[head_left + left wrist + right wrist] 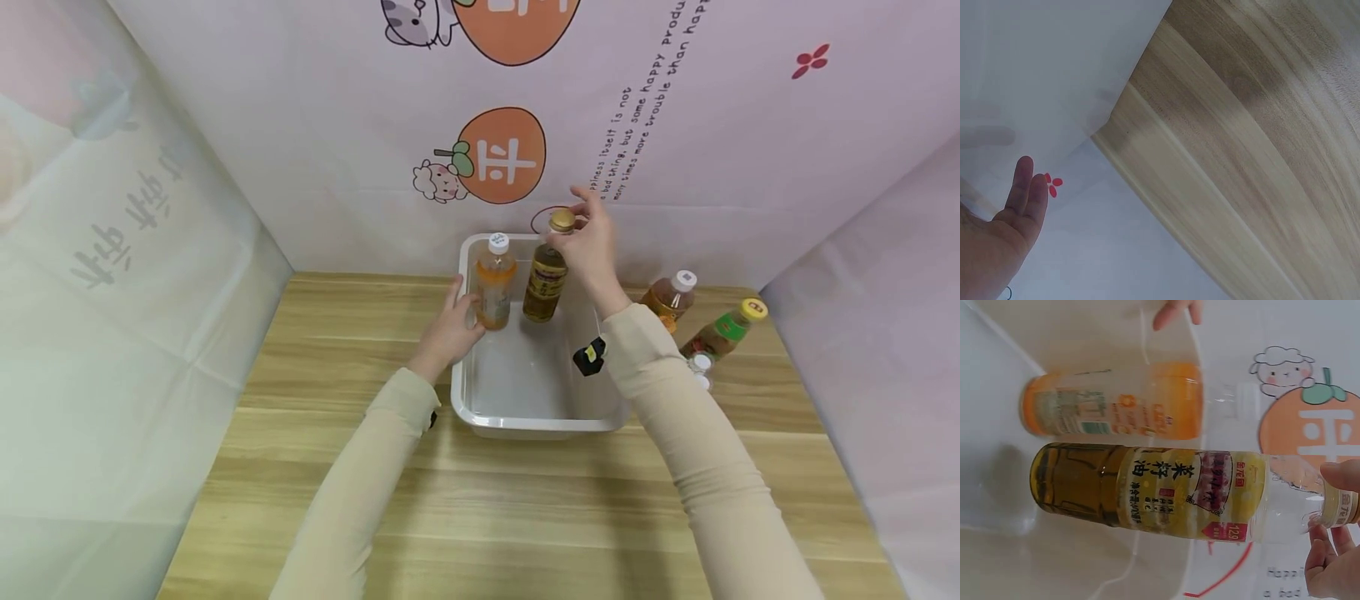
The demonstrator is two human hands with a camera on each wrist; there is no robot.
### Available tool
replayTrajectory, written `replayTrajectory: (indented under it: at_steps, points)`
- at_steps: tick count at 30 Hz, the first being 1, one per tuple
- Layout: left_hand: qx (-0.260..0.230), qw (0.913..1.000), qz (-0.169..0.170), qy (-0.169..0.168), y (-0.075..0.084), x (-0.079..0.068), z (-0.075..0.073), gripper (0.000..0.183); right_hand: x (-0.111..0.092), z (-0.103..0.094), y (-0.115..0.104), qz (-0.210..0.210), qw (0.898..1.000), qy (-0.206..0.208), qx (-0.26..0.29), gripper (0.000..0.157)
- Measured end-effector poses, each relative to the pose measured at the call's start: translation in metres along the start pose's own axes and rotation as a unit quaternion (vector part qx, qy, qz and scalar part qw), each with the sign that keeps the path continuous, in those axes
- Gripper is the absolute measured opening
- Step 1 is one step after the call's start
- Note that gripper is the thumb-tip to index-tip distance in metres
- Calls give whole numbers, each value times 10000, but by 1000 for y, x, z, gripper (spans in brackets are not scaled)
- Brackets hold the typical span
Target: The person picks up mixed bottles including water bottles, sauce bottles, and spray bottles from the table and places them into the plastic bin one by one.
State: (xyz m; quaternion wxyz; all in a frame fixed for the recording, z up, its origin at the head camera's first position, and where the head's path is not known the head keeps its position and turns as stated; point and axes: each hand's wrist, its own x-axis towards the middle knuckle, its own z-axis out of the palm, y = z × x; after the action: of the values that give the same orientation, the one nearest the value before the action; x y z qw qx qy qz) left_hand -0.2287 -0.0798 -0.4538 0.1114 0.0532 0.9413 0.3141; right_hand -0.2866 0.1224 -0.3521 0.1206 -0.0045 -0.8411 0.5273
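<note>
My right hand [588,250] pinches the neck of a cooking oil bottle [545,287], just under its gold cap. In the right wrist view, the oil bottle [1147,490] has a yellow label and golden-brown oil, with thumb and fingers around the neck. Beside it, inside the white plastic bin [517,427], stands a clear bottle with orange bands [494,292] and a white cap. My left hand [448,329] is at the bin's left rim near that orange bottle. The left wrist view shows the left hand [1013,231] with its visible fingers extended.
Right of the bin stand a brown drink bottle [670,298] with a white cap, a yellow-capped bottle [723,333], and small white-capped containers [701,363] partly behind my sleeve. A wood-grain table [330,375] lies beneath, with printed white sheets [360,167] around it.
</note>
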Motion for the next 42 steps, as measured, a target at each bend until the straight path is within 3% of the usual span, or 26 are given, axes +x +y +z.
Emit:
replayTrajectory:
  at_steps: [8, 14, 28, 42]
  points:
    - [25, 10000, 14, -3, 0, 1, -1, 55, 2, 18, 10, 46, 10000, 23, 64, 72]
    - [41, 10000, 19, 17, 0, 1, -1, 54, 3, 27, 17, 340, 9993, 69, 138, 75]
    - [58, 9999, 85, 38, 1, -1, -2, 53, 2, 39, 32, 700, 9949, 102, 725, 74]
    - [-50, 10000, 38, 45, 2, -3, -3, 54, 2, 45, 40, 780, 9931, 54, 876, 76]
